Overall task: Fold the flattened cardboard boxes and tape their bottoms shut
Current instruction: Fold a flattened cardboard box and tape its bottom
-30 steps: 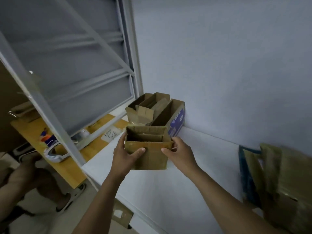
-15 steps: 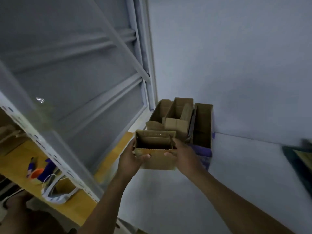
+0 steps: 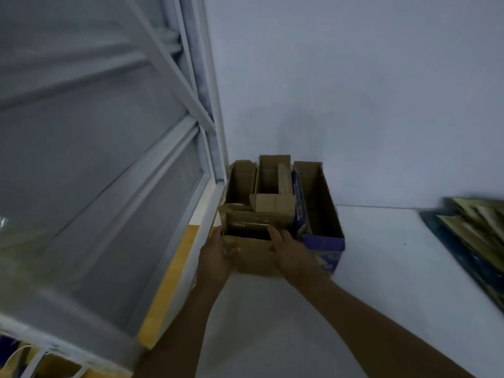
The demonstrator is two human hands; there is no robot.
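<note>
Both hands grip a small cardboard box (image 3: 253, 257) on the white table (image 3: 395, 268). The left hand (image 3: 215, 257) curls round its left side, the right hand (image 3: 291, 252) its right. More boxes (image 3: 275, 186) stand just beyond the fingertips.

Boxes at the back-left corner of the white table (image 3: 381, 268)

Between my left hand (image 3: 215, 255) and right hand (image 3: 291, 252), the small brown cardboard box (image 3: 253, 255) sits before open brown cartons (image 3: 270, 181). A long purple-printed carton (image 3: 324, 241) stands just right of them, and flattened cardboard sheets (image 3: 474, 230) lie far right.

Brown cardboard box (image 3: 253, 257); purple-blue printed box (image 3: 324, 244); white table (image 3: 381, 268).
</note>
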